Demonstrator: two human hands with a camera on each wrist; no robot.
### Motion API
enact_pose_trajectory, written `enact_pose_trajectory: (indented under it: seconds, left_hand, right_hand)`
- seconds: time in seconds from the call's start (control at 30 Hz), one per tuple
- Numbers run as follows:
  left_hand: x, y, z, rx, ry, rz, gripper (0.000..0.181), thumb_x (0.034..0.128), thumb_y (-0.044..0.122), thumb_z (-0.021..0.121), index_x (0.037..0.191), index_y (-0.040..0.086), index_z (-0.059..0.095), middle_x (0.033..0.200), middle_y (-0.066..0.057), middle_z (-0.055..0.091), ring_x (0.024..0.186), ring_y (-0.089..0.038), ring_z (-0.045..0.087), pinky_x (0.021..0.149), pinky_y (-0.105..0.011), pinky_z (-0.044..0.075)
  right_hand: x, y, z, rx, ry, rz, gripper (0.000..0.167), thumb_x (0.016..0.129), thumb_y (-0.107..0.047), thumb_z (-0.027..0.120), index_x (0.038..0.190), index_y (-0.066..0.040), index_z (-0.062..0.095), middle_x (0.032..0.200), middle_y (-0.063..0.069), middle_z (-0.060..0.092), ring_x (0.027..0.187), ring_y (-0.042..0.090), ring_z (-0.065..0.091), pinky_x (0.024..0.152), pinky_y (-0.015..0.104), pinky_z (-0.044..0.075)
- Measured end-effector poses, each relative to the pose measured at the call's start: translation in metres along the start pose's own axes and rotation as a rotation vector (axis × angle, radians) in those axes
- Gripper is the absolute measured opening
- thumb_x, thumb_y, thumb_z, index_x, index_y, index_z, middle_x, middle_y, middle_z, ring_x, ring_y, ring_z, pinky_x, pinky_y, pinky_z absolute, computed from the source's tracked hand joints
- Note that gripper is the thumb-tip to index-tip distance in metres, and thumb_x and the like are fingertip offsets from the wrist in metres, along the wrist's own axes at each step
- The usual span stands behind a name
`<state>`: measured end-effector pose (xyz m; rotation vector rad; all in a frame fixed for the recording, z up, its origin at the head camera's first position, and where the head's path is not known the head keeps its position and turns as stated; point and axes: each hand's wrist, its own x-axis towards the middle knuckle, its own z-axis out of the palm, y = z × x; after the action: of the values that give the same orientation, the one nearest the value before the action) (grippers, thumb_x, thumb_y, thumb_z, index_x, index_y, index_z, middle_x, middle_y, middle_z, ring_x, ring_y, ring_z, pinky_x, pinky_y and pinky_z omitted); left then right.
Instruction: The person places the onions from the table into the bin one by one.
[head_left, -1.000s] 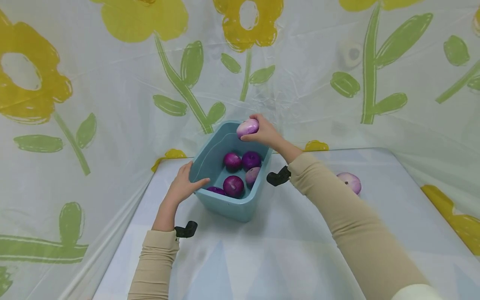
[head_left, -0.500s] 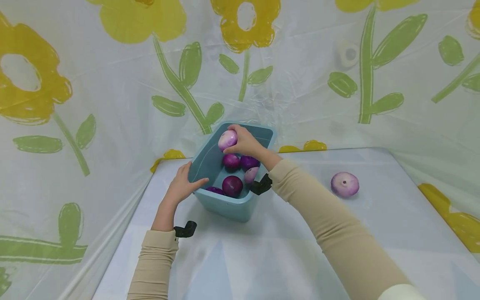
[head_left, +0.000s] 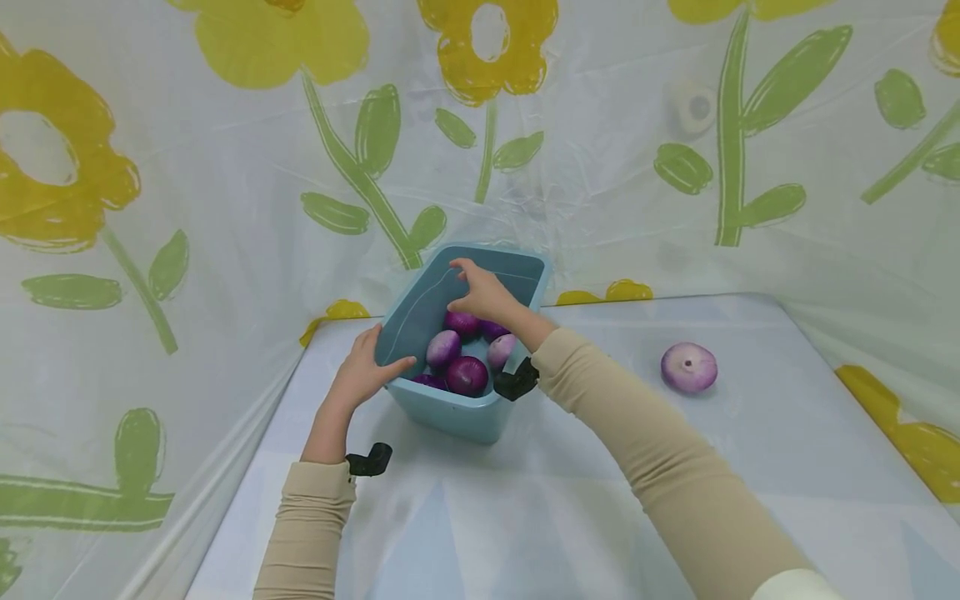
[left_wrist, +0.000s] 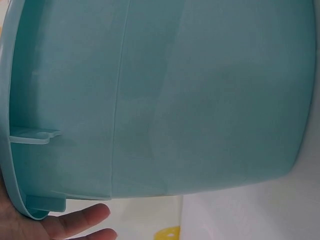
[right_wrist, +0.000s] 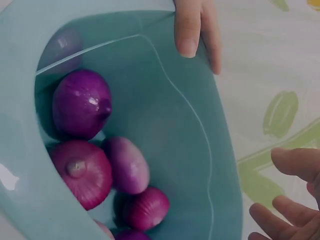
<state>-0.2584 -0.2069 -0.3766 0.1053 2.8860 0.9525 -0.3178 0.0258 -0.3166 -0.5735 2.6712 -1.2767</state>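
Note:
My left hand grips the near left corner of a light blue plastic bin; its thumb lies over the rim and its fingers run along the outside. In the left wrist view, the bin's outer wall fills most of the picture. My right hand is held over the bin with fingers spread and nothing in them. Inside lie several red onions, among them a paler purple-and-white one. The right wrist view shows that paler onion touching a darker onion. Part of the bin's contents is hidden behind my right hand.
Another pale red onion lies on the table to the right of the bin. A white curtain with printed flowers hangs behind and at the sides of the table.
My right hand has moved left over the bin and let go of the pale onion. That onion now lies among the others inside. My left hand has stayed on the rim.

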Motion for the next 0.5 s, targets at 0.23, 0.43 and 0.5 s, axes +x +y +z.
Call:
enact_pose_trajectory:
  seconds: [0.23, 0.43, 0.5]
  left_hand:
    - [0.001, -0.003, 0.001, -0.016, 0.002, 0.010, 0.103, 0.0760, 0.064, 0.057, 0.148, 0.010, 0.007, 0.150, -0.018, 0.012, 0.130, -0.041, 0.028, 0.100, -0.061, 0.029]
    - [0.002, -0.004, 0.002, -0.013, 0.009, 0.028, 0.102, 0.0764, 0.064, 0.057, 0.148, 0.011, 0.008, 0.150, -0.018, 0.014, 0.129, -0.041, 0.029, 0.099, -0.061, 0.030]
    - [0.002, -0.004, 0.002, -0.009, 0.012, 0.030, 0.102, 0.0766, 0.063, 0.057, 0.148, 0.011, 0.008, 0.150, -0.018, 0.014, 0.130, -0.041, 0.029, 0.099, -0.061, 0.030]
  right_hand:
    - [-0.003, -0.002, -0.011, 0.037, -0.002, -0.022, 0.070, 0.085, -0.017, 0.064, 0.143, -0.013, 0.025, 0.137, 0.014, 0.042, 0.114, 0.029, 0.052, 0.089, 0.038, 0.046]
    - [-0.011, 0.003, -0.032, 0.065, 0.044, -0.025, 0.069, 0.087, -0.021, 0.062, 0.143, -0.013, 0.024, 0.132, 0.013, 0.047, 0.114, 0.028, 0.052, 0.090, 0.039, 0.046]
    - [-0.016, 0.006, -0.041, 0.082, 0.067, -0.022, 0.067, 0.087, -0.022, 0.062, 0.143, -0.014, 0.025, 0.131, 0.013, 0.047, 0.116, 0.029, 0.051, 0.091, 0.040, 0.045]
